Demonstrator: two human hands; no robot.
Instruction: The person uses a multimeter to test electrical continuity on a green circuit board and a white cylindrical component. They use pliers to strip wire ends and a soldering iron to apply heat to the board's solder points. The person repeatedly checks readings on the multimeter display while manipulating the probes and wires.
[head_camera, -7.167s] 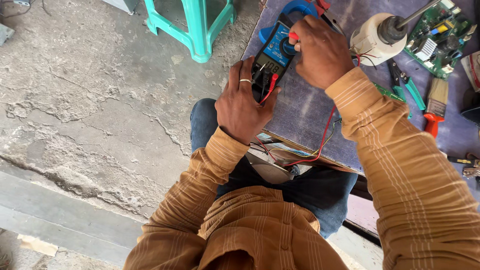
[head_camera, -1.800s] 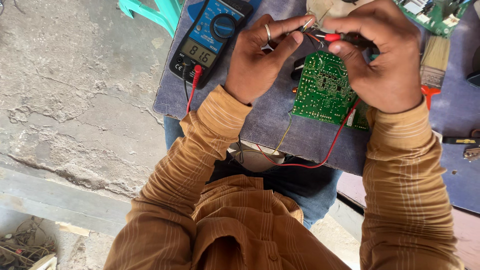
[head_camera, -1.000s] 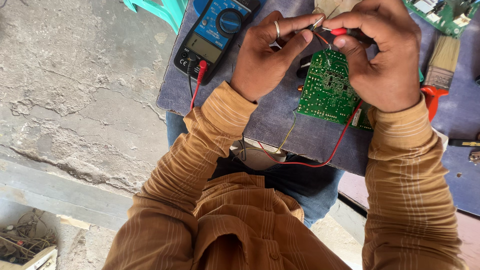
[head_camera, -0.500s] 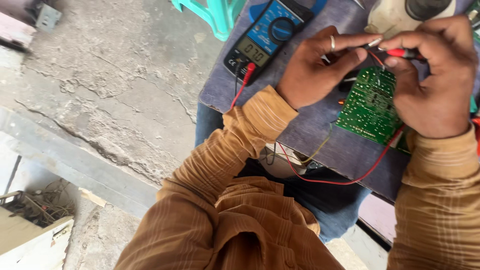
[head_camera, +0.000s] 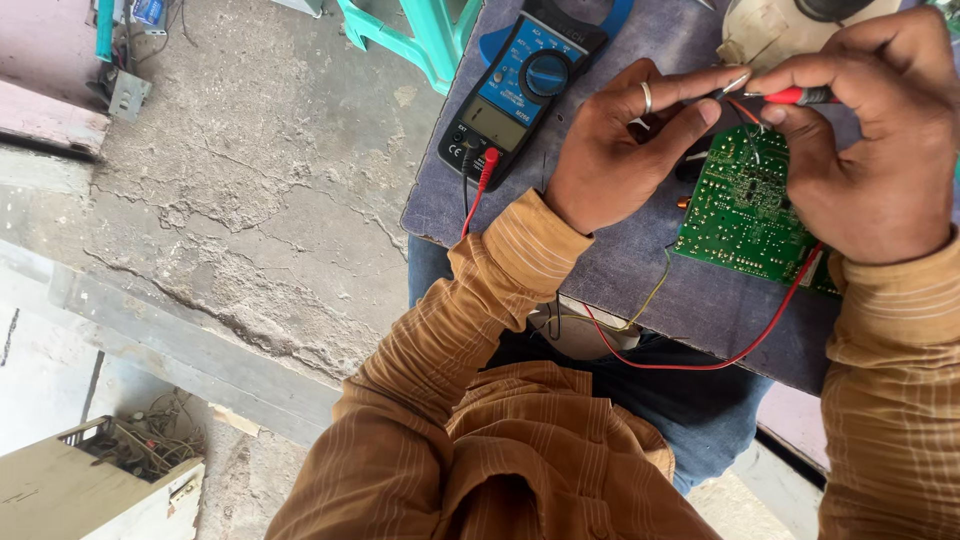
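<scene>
My left hand (head_camera: 625, 140), with a ring on one finger, pinches a thin black test probe above a green circuit board (head_camera: 745, 205). My right hand (head_camera: 870, 135) grips a red test probe (head_camera: 797, 96), its tip meeting the other probe just over the board's top edge. The board lies on a grey-blue work surface (head_camera: 640, 270). A blue and black clamp meter (head_camera: 520, 90) rests to the left of my left hand, with red and black leads plugged into its lower end. A red lead (head_camera: 700, 362) loops below the board.
A teal plastic stool (head_camera: 420, 35) stands on the cracked concrete floor (head_camera: 250, 180) at the top. A cream motor housing (head_camera: 775, 30) sits behind the board. A beige open metal case with wires (head_camera: 110, 480) lies at the bottom left.
Earlier my hands were at the clamp meter; since then they hold two probes over the green board. In the last second only the view has shifted, the hands staying together.
</scene>
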